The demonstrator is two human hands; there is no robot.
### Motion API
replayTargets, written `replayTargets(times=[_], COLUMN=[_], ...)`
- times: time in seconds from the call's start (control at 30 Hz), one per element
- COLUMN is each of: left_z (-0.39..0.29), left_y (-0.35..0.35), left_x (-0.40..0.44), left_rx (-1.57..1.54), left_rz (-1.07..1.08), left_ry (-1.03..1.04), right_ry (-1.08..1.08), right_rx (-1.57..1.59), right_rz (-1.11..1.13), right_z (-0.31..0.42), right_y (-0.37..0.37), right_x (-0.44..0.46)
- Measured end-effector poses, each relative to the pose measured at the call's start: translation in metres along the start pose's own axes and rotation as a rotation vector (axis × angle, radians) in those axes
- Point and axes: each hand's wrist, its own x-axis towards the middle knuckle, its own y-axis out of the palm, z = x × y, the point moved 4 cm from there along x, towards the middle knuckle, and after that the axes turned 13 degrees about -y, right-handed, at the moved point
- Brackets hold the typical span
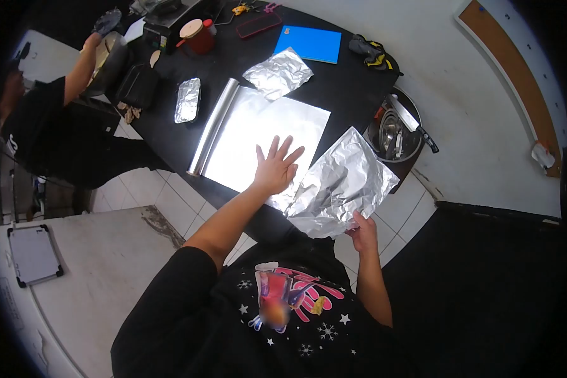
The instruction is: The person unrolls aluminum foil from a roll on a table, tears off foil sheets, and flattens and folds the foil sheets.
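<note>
A roll of foil (213, 126) lies on the black table, with a smooth sheet (233, 154) drawn out from it to the right. My left hand (276, 167) rests on this sheet, fingers spread. At the table's near right edge, my right hand (363, 232) pinches the lower edge of a crumpled foil piece (343, 183), which overlaps the sheet's right side. Another crumpled foil piece (279, 73) touches the sheet's far edge. Left of the roll sits a small foil-covered rectangular item (188, 101).
A blue folder (309, 44), a red phone-like item (259, 25) and a red mug (198, 38) are at the back. A knife (412, 121) lies across a metal bowl (416, 148) at right. Another person's arm (82, 70) reaches over a pan (110, 60) at left.
</note>
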Motion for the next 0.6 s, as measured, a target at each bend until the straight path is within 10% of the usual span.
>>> replayTargets(times=[0.6], left_z=[-0.005], left_y=[0.004], left_x=[-0.027], left_rx=[0.005], left_rz=[-0.069], left_ry=[-0.018], right_ry=[-0.025], right_rx=[0.057], right_rz=[0.020], right_z=[-0.016], right_y=[-0.013], right_x=[-0.039])
